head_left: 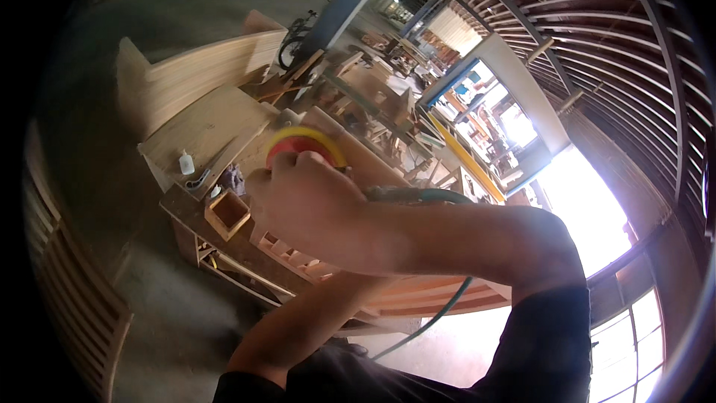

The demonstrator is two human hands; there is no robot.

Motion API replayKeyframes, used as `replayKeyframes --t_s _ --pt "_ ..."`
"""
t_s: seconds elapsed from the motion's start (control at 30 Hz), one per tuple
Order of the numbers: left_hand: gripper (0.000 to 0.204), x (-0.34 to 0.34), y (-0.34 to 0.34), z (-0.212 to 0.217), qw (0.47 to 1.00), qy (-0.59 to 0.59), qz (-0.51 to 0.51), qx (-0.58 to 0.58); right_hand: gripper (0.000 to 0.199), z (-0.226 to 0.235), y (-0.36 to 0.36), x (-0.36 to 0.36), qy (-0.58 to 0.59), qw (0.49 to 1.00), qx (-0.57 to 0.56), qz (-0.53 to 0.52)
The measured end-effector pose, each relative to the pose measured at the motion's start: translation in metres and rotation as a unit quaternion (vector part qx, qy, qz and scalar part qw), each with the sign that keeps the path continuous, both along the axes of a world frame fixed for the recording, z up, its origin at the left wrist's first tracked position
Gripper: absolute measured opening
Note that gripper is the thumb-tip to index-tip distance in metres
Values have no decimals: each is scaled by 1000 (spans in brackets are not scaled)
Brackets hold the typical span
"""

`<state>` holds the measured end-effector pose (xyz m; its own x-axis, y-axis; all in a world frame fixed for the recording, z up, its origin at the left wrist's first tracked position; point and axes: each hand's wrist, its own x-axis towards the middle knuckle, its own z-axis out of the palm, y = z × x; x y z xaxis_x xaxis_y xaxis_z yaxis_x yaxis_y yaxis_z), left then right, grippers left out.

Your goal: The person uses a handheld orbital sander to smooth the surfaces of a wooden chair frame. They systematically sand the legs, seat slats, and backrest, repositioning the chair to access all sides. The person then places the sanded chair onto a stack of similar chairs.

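My right hand (306,209) is closed over a round power sander (330,143) with a red body and a yellow rim. Part of the sander is hidden by the fingers. It lies against a light wooden board (373,168). A green hose (445,307) shows below my right forearm and again above it, near the wrist. My left forearm (313,325) reaches up from the lower edge and passes behind the right one, which hides the left hand. Below the forearms is a curved wooden piece with slats (440,295).
Left of my hand, a workbench (198,209) carries a small open wooden box (228,213) and a white bottle (186,163). Behind stands a pale wooden panel piece (216,63). A slatted wooden piece (78,298) is at the far left. A blue-grey post (350,11) rises beyond.
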<state>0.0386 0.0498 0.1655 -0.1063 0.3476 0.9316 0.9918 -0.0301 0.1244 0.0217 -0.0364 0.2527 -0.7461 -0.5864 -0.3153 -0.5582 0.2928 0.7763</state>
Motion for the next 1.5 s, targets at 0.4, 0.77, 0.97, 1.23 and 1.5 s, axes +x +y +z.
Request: replayKeyframes --t_s 0.4,0.77,0.97,1.23,1.5 --pt "49 -9 -5 -4 989 102 79 77 45 105 59 -78 -177 877 -443 56" --pt "34 -15 12 -12 988 110 45 101 66 44 144 -157 -452 521 -695 -203" --pt "43 -11 7 -5 971 117 155 141 70 -35 168 -170 -563 380 -687 -258" --pt "39 -19 -3 2 972 133 149 125 60 -31 168 -182 -535 439 -695 -193" --pt "51 -18 -6 -1 970 147 159 107 49 95 103 -119 -337 658 -639 -209"
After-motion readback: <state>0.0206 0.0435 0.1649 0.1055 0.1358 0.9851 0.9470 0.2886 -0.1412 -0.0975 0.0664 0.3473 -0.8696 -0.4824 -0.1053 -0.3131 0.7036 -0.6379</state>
